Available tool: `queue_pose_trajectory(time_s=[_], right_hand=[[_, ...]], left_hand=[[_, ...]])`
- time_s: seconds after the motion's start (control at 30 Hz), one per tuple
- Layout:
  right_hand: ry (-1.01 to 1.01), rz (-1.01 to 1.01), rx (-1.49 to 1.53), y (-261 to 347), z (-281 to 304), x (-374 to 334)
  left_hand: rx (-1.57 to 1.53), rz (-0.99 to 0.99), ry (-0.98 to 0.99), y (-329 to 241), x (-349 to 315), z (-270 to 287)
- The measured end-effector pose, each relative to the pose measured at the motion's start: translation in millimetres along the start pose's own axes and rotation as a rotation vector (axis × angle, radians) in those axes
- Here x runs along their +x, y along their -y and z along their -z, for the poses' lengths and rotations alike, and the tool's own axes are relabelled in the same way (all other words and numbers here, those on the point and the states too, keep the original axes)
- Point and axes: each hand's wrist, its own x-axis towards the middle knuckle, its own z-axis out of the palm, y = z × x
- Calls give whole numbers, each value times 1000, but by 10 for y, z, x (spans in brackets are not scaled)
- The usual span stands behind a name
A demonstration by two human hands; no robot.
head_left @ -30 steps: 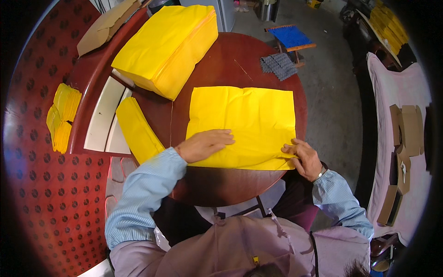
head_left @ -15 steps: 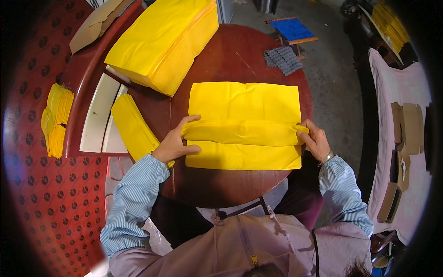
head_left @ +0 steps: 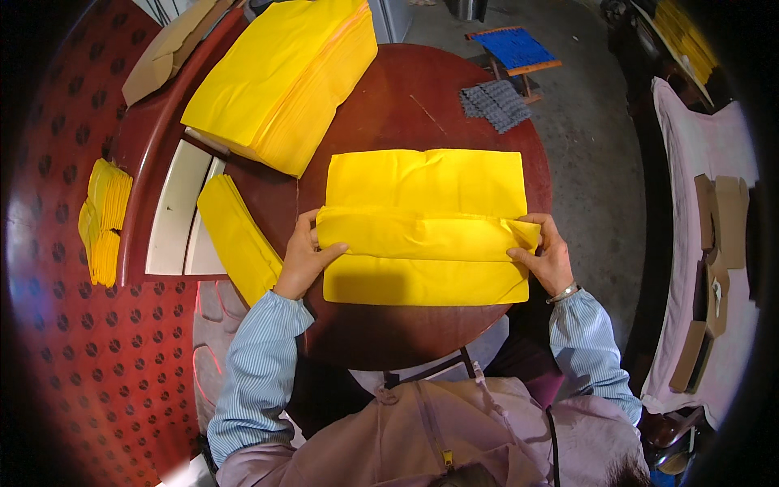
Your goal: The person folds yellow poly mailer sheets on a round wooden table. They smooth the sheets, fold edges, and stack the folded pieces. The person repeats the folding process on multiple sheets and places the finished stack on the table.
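Observation:
A yellow sheet (head_left: 430, 284) lies spread on the round reddish-brown table (head_left: 406, 337), with a folded yellow strip (head_left: 389, 235) running across its middle. I cannot tell whether strip and sheet are one piece. My left hand (head_left: 305, 258) pinches the strip's left end, thumb on top and fingers mostly hidden at its edge. At the other end, my right hand (head_left: 552, 258) grips the strip between thumb and fingers, where a corner flares up. Left of my left hand rests a long folded yellow bundle (head_left: 235, 235).
A tall stack of yellow sheets (head_left: 276, 77) stands at the table's far left. Grey woven cloth (head_left: 497, 105) lies at its far right edge, near a blue folding stool (head_left: 517, 50). Folded yellow pieces (head_left: 105, 223) sit at left; cardboard boxes (head_left: 730, 223) rest on pink cloth at right.
My left thumb has moved up onto the strip's left end. My right thumb has shifted left over the right end. The strip looks flatter and wider, and the view has shifted slightly.

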Motion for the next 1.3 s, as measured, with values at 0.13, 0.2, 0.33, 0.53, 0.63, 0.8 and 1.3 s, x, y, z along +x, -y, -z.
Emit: queue_pose_trajectory(time_s=[0.13, 0.2, 0.33, 0.53, 0.63, 0.8, 1.3], right_hand=[[-105, -5, 196, -54, -124, 9], [-171, 26, 211, -73, -195, 9], [-273, 84, 123, -86, -279, -2], [-395, 120, -103, -129, -387, 36], [-465, 227, -201, -172, -432, 91], [-454, 191, -124, -201, -424, 104], [-476, 176, -196, -156, -455, 179]], left_hand=[[88, -38, -94, -20, -66, -61], [190, -17, -165, -4, -118, -106], [136, -6, -250, 20, -147, -157], [345, 30, -374, 70, -138, -180], [465, -52, -413, 114, -151, -216], [487, -59, -461, 109, -173, -280], [642, -17, -498, -53, -129, -400]])
